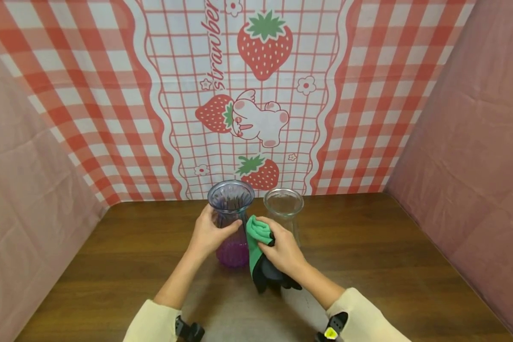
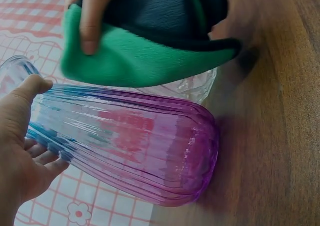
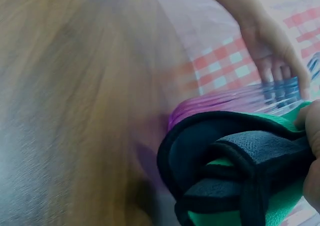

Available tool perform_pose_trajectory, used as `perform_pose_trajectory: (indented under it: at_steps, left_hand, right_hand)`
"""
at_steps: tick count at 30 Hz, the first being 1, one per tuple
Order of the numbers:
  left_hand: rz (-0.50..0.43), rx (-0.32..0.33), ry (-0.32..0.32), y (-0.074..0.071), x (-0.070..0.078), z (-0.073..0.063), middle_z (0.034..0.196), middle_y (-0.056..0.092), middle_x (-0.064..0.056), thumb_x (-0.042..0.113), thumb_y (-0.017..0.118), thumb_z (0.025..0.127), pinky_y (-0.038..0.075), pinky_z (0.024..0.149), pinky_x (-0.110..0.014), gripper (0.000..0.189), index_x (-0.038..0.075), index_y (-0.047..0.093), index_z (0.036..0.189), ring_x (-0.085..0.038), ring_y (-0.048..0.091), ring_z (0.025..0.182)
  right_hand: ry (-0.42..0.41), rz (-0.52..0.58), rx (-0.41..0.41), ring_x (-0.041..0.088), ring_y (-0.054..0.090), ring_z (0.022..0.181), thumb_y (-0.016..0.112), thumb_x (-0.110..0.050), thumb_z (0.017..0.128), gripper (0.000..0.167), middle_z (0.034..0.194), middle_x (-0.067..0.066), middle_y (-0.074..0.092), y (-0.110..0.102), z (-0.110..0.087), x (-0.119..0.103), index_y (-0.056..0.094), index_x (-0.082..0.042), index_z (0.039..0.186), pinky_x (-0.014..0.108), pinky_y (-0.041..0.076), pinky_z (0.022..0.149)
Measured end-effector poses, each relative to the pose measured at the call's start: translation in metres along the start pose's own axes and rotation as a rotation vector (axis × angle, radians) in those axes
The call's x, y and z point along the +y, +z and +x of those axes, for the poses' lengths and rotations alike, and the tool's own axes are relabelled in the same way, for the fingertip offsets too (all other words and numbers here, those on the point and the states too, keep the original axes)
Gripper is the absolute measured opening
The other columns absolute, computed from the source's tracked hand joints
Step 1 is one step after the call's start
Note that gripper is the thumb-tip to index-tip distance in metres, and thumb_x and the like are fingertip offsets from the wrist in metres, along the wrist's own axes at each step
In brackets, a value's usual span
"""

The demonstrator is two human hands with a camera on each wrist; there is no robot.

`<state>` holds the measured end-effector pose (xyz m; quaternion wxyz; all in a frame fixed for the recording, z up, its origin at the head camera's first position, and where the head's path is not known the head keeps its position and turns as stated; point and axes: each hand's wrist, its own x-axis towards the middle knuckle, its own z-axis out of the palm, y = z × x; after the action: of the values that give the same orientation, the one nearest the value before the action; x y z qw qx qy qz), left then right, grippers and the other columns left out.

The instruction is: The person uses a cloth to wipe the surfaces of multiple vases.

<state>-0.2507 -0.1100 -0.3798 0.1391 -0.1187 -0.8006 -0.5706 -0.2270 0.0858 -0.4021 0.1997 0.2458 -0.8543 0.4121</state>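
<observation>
A ribbed glass vase (image 1: 233, 251), blue at its neck and purple toward its base, stands on the wooden table. My left hand (image 1: 209, 231) grips it round the narrow neck, thumb on the near side and fingers behind. In my right hand (image 1: 284, 247) is a bunched green and black cloth (image 1: 258, 232), pinched between thumb and fingers just right of the vase. The cloth's dark grey, black-edged folds (image 3: 255, 146) hang below the hand. From the head view I cannot tell whether cloth and vase touch; in the left wrist view the cloth (image 2: 130, 61) overlaps the vase's upper side.
A clear glass vase (image 1: 284, 203) stands behind my right hand, partly hidden by it. The brown wooden table (image 1: 367, 266) ends at a red-checked strawberry backdrop (image 1: 256, 114). Pink cloth walls (image 1: 466, 156) border the left and right sides.
</observation>
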Motion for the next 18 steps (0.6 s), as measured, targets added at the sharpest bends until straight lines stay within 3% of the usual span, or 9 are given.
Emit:
perform_pose_trajectory:
  at_steps: [5,9,18]
  left_hand:
    - [-0.016,-0.002,-0.011,0.000,0.002,-0.001,0.130,0.055,-0.017,0.014,0.079,0.073,0.045,0.100,-0.045,0.069,0.009,0.045,0.133,-0.033,0.051,0.123]
    - [0.017,0.000,-0.013,0.000,0.001,-0.001,0.128,0.057,-0.015,0.015,0.078,0.074,0.046,0.099,-0.045,0.066,0.011,0.046,0.132,-0.033,0.052,0.122]
    - [0.021,0.007,-0.009,-0.001,-0.003,0.001,0.125,0.059,-0.017,0.013,0.077,0.074,0.046,0.100,-0.044,0.062,0.008,0.048,0.129,-0.034,0.054,0.120]
  right_hand:
    - [-0.062,0.019,0.042,0.024,0.061,0.105,0.072,0.002,0.076,0.055,0.121,0.014,0.062,-0.001,0.009,-0.006,0.054,-0.006,0.127,0.039,0.053,0.084]
    - [-0.049,0.024,0.034,0.024,0.061,0.104,0.073,0.003,0.075,0.056,0.120,0.014,0.062,0.000,0.010,-0.007,0.054,-0.006,0.126,0.041,0.052,0.084]
    - [0.045,-0.012,-0.092,0.023,0.062,0.103,0.071,0.000,0.076,0.052,0.119,0.012,0.064,0.005,-0.003,0.004,0.055,-0.007,0.126,0.040,0.052,0.085]
